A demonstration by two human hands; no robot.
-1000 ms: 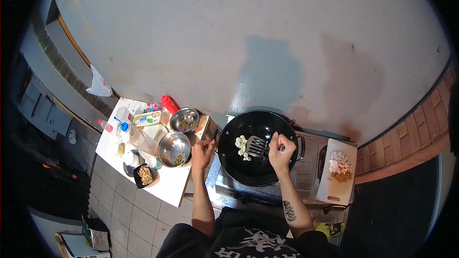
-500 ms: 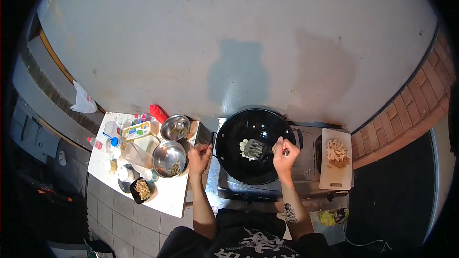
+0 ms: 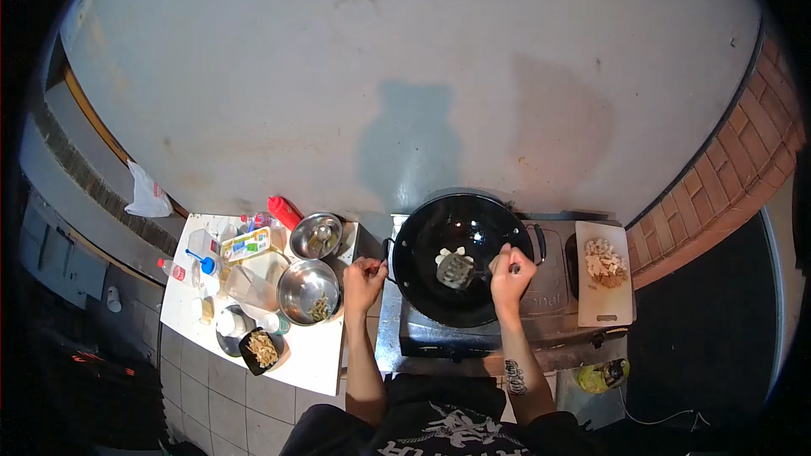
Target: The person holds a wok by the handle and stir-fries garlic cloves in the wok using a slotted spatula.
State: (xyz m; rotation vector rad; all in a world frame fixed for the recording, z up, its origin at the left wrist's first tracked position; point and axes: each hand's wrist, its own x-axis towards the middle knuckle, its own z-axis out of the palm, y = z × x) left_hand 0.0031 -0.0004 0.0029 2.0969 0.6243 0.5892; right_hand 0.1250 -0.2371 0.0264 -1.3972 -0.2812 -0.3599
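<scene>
A black wok sits on the stove, with several white pieces of food in it. My right hand is closed around the handle of a slotted spatula. The spatula's head lies low in the wok, against the white pieces and partly over them. At the wok's left side, my left hand is closed with its fingertips at the loop handle; the fingers hide part of that handle.
Right of the wok, a cutting board bears chopped food. The white table on the left holds a steel bowl, a smaller steel bowl, a red squeeze bottle, and a black dish. A wall stands behind the stove.
The spatula has turned and shifted within the wok, and more white pieces show along its far edge. My left hand stays by the loop handle. The whole view has shifted slightly.
</scene>
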